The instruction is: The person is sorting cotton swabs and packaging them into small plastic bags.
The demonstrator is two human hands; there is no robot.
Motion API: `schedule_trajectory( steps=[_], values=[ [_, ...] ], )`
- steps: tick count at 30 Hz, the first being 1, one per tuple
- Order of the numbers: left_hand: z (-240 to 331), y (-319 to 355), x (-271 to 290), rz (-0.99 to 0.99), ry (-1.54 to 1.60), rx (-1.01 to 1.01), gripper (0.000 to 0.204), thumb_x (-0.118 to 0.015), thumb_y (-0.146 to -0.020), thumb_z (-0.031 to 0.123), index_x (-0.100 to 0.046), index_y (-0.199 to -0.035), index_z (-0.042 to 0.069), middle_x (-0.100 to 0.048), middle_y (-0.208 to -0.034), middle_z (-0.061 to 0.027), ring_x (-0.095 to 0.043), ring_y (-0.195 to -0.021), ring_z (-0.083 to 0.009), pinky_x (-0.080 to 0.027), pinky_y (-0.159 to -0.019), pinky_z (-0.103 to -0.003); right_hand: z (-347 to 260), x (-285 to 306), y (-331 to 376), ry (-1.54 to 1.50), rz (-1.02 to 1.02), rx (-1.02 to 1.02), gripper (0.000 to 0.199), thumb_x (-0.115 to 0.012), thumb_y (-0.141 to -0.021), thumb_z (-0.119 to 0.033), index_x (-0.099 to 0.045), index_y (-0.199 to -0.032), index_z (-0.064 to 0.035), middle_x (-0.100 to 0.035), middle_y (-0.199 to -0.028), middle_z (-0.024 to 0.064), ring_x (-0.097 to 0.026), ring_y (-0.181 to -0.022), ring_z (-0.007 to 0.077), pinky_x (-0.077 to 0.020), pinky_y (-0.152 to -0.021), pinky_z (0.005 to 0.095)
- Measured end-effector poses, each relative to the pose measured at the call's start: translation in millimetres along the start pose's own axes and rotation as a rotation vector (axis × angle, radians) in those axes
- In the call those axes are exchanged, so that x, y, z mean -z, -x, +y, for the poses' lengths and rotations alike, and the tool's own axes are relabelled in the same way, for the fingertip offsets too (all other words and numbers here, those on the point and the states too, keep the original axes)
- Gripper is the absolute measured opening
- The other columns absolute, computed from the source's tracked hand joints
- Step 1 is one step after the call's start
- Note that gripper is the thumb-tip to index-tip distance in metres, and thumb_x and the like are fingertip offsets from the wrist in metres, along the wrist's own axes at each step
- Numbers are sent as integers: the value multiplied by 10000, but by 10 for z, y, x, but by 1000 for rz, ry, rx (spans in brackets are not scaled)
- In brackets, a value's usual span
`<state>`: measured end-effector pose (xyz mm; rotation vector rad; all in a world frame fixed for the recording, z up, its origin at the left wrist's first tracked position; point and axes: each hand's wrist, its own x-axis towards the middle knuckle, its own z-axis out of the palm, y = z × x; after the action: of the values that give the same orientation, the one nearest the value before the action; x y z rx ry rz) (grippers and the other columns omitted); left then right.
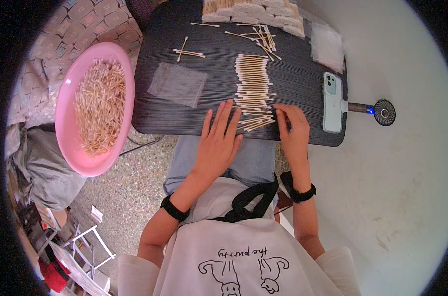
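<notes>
A column of cotton swabs (253,74) lies side by side on the black table (216,74), neatly packed at the far end and looser toward me. My left hand (219,138) rests flat at the left ends of the nearest swabs, fingers spread. At their right ends is my right hand (294,126), its fingers bent and fingertips touching or close to the swab tips; whether a swab is between them is hidden. A flat clear plastic bag (178,85) lies left of the column. Two crossed swabs (187,52) and a loose heap of swabs (266,39) lie farther back.
A pink tub (66,108) full of loose swabs stands left of the table. Packed swab bundles (256,11) are stacked at the far edge, with clear bags (327,47) beside them. On the right lie a phone (332,111) and a small fan (384,113), close to the wall (406,172).
</notes>
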<state>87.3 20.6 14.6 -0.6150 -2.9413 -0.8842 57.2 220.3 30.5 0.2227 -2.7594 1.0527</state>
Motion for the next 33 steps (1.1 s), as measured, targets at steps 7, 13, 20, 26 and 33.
schedule_trajectory(
  steps=[7,13,20,26,33],
  values=[
    [170,-62,-193,77,104,72,721,-569,-849,111,-192,-1418,-122,-149,-1494,-324,-163,-1406,-443,-147,-1144,-518,-53,-162,179,-70,-13,-19,479,-451,-913,0,-359,-1383,7,-388,-1404,223,-367,-1314,375,-297,-1093,419],
    [271,-292,-367,190,429,89,770,-445,-803,-35,-43,-1456,-99,-23,-1513,-330,-85,-1415,-457,-93,-1155,-505,-206,-372,229,-241,-50,-80,591,-403,-902,26,-195,-1455,47,-220,-1513,236,-234,-1402,385,-209,-1143,427],
    [167,-305,-205,263,490,15,817,-483,-718,-60,-157,-1466,-36,-154,-1519,-262,-156,-1413,-427,-153,-1149,-497,-219,-272,270,-300,-2,-64,613,-445,-819,69,-297,-1410,11,-283,-1475,227,-256,-1385,402,-204,-1141,456],
    [32,-209,-66,208,264,3,705,-564,-795,-3,-267,-1435,-19,-242,-1506,-214,-206,-1409,-394,-207,-1146,-443,-172,-271,273,-162,-21,1,598,-463,-770,79,-365,-1352,-15,-328,-1425,216,-259,-1371,415,-223,-1131,487],
    [-64,-288,47,201,376,66,753,-612,-781,6,-255,-1444,0,-253,-1508,-204,-234,-1412,-347,-232,-1141,-410,-220,-323,150,-190,6,-42,591,-447,-810,94,-320,-1379,-3,-323,-1435,201,-267,-1387,343,-207,-1145,430]
  ],
)
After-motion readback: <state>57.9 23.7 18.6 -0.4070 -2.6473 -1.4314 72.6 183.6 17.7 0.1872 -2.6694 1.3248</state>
